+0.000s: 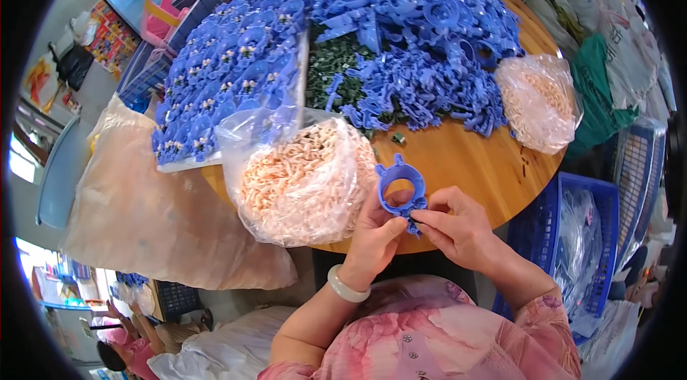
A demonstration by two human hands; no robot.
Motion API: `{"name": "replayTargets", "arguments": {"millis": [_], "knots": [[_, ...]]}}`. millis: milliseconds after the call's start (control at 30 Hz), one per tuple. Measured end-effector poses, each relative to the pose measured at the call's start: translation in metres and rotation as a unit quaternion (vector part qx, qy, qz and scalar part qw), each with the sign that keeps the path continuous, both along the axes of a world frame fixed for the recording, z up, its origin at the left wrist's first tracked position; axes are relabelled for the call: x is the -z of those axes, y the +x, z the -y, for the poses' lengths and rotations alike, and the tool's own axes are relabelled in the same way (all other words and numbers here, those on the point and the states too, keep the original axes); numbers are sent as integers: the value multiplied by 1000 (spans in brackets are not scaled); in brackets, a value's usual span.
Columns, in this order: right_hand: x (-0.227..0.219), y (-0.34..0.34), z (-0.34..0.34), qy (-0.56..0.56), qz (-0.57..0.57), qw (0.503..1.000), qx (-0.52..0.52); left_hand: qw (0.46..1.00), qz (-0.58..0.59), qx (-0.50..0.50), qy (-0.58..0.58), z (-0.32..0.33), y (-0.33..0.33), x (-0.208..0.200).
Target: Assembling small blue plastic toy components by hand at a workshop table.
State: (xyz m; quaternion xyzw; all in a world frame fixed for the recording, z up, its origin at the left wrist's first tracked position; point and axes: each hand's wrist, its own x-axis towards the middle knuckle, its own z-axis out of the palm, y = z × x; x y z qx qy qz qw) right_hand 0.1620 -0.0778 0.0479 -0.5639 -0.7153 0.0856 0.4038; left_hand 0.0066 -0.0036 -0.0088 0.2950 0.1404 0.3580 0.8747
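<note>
Two hands work together at the near edge, just beyond your pink patterned shirt (415, 330) and the pale bracelet (348, 285) on your left wrist. Your left hand (373, 244) has its fingers clamped on the blue ring piece (386, 177), holding its opening toward you, in front of the bench's (458, 158) near edge. Your right hand (464, 232) has thumb and forefinger pinched together at the ring's lower end, where a small dark bit shows; you cannot tell from here whether it is a separate part.

The step in hand looks like fine fingertip work at that lower end. The next move seems to call for your left hand to steady the ring while your right fingertips line up and press the small part.

Just beside your left hand, an open clear bag (308, 176) holds a heap of small pale pieces. At your right, a blue crate (613, 237) beside the bench contains crumpled clear plastic (578, 237). Farther in, a second clear bag (538, 102) holds similar pale pieces near the bench's right rim. To the left, a white tray (303, 79) carries close-packed blue parts dotted with pale bits. Beyond your hands lie dark green pieces (333, 65) and, farthest, a large heap of blue parts (422, 1).
</note>
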Motion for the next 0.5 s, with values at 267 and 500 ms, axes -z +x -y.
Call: {"name": "replayTargets", "arguments": {"millis": [267, 500], "knots": [[-38, 17, -41, -30, -35, 998, -43, 999, 37, 26, -16, 0, -3, -6], [-37, -26, -143, 44, 100, 983, -150, 999, 45, 22, -18, -1, -5, -5]]}}
